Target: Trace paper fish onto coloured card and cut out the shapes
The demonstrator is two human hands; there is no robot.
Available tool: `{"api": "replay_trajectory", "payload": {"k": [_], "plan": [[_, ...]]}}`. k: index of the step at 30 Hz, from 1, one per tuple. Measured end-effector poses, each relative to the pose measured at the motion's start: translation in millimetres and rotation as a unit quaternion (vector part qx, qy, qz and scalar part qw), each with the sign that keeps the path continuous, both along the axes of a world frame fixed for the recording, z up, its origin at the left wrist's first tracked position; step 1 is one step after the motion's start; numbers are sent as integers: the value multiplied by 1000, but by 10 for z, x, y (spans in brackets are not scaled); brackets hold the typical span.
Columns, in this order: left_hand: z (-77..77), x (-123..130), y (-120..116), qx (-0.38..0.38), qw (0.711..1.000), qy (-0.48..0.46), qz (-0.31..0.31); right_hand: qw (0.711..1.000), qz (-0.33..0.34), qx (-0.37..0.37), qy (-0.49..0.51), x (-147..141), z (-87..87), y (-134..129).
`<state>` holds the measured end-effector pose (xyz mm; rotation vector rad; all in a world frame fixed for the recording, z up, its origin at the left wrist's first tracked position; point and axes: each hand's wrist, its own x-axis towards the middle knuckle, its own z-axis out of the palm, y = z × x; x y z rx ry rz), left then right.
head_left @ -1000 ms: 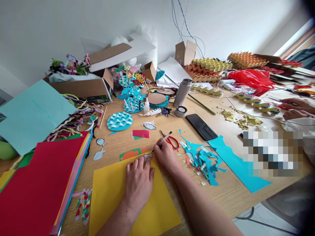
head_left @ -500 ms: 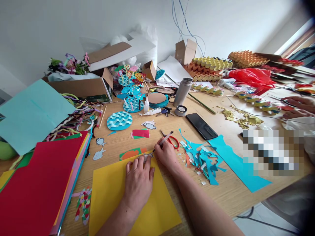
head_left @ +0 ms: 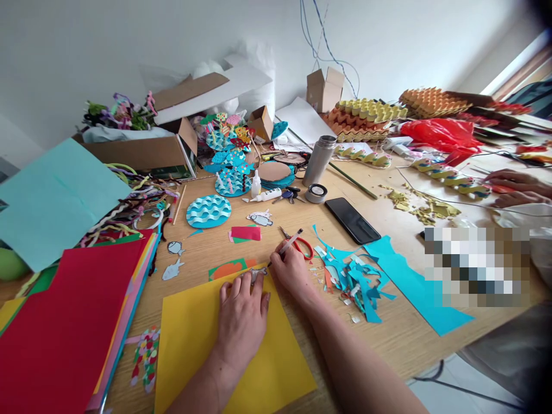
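A sheet of yellow paper (head_left: 194, 345) lies in front of me. My left hand (head_left: 242, 313) rests on it with fingers stretched out, their tips pressing a small grey fish cutout (head_left: 259, 273) near the sheet's far edge. In my right hand (head_left: 291, 270) is a pen (head_left: 291, 240), its tip down beside the cutout's tail. Just beyond that hand lie red-handled scissors (head_left: 307, 248). Green and orange paper pieces (head_left: 228, 269) stick out past the yellow sheet's far edge. Two more fish cutouts, a round one (head_left: 175, 248) and a longer one (head_left: 173, 269), lie to the left.
Blue paper scraps (head_left: 360, 282) and a phone (head_left: 352, 221) are on the right. A steel flask (head_left: 319, 160) stands farther back. Stacked coloured paper (head_left: 81, 322) covers the left side. Another person's hands (head_left: 520, 187) are at the far right.
The view has shifted very slightly. My hands stay almost in place, with the pen still at the fish cutout's tail. The other person's hands at the right have moved a little.
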<state>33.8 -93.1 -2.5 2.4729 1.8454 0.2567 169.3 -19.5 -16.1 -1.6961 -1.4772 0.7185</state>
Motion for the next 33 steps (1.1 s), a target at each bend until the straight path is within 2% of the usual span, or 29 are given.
{"api": "replay_trajectory", "payload": {"k": [33], "plan": [[18, -2, 1, 15, 1000, 13, -3, 999, 27, 26, 0, -24, -21, -48]]}}
